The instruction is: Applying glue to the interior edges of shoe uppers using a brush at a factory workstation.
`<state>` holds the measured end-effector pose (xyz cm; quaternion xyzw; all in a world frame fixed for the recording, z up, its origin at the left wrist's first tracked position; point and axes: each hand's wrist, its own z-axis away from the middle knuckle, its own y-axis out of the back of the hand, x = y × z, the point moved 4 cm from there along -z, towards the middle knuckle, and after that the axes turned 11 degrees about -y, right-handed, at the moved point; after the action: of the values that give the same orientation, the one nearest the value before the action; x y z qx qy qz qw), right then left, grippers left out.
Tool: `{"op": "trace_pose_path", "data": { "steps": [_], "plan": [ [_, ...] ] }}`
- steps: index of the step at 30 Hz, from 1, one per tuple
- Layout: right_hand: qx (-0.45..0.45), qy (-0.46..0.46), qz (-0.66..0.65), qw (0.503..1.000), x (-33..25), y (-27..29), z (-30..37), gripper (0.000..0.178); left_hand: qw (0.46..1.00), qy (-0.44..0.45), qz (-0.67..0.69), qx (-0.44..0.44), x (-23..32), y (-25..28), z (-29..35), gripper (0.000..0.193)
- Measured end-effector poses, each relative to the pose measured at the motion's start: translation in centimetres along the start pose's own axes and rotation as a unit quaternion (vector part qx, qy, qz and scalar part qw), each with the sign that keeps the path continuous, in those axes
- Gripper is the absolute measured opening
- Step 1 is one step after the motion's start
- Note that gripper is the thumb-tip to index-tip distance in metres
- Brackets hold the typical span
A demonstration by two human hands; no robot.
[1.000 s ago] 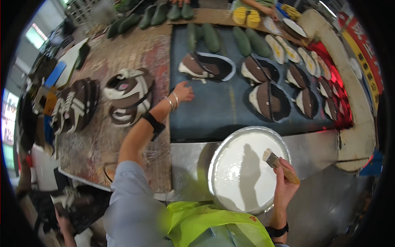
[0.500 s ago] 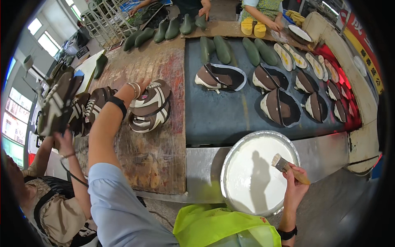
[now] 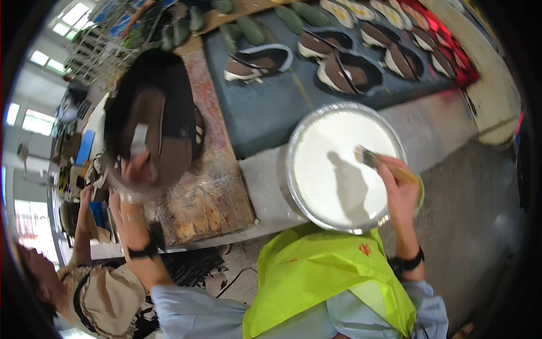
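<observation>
In my left hand is a brown and black shoe upper, raised above the wooden board with its inner side showing. The fingers are closed on its near end and somewhat blurred. A pale label shows inside it. My right hand grips a paintbrush by its wooden handle, bristles pointing left. The brush is over the right side of a round metal basin of white liquid. Another shoe, partly hidden behind the raised upper, shows pale stripes on the board.
Shoe uppers stand on a dark conveyor belt with green shoe lasts and pale insoles. The belt glows red at its far right. A worn wooden board adjoins the belt. A co-worker stands close on my left.
My left hand has lifted a shoe upper off the board and brought it nearer. The view has tilted and shifted. My right hand still holds the paintbrush over the basin.
</observation>
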<state>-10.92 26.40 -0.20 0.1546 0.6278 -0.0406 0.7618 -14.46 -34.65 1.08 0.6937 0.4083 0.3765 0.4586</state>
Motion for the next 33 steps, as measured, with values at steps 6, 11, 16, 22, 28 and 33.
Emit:
{"op": "trace_pose_path", "data": {
  "steps": [6,11,16,22,28,33],
  "plan": [
    [-0.085,0.011,0.090,0.992,4.2,-2.8,-3.7,0.021,0.835,0.118,0.475,0.253,17.1,-6.2,4.1,0.035],
    [-0.081,0.014,0.161,0.983,6.3,-3.3,-5.3,0.021,0.680,0.355,0.642,-0.002,22.2,-10.1,0.7,0.030],
    [-0.103,0.047,0.194,0.974,5.6,-3.4,-5.5,0.020,0.925,-0.052,0.377,-0.004,26.1,-7.5,-2.0,0.023],
    [-0.186,0.021,0.001,0.982,1.9,-2.0,-4.1,0.015,0.872,-0.069,0.482,-0.041,28.0,-10.1,-4.8,0.022],
    [-0.231,0.070,-0.037,0.970,0.1,-3.4,-3.2,0.016,0.843,-0.047,0.508,-0.168,30.9,-9.1,-6.2,0.019],
    [-0.222,0.073,-0.020,0.972,-2.6,-3.6,-2.0,0.016,0.829,-0.083,0.483,-0.269,31.6,-11.0,-6.5,0.020]
  ]
}}
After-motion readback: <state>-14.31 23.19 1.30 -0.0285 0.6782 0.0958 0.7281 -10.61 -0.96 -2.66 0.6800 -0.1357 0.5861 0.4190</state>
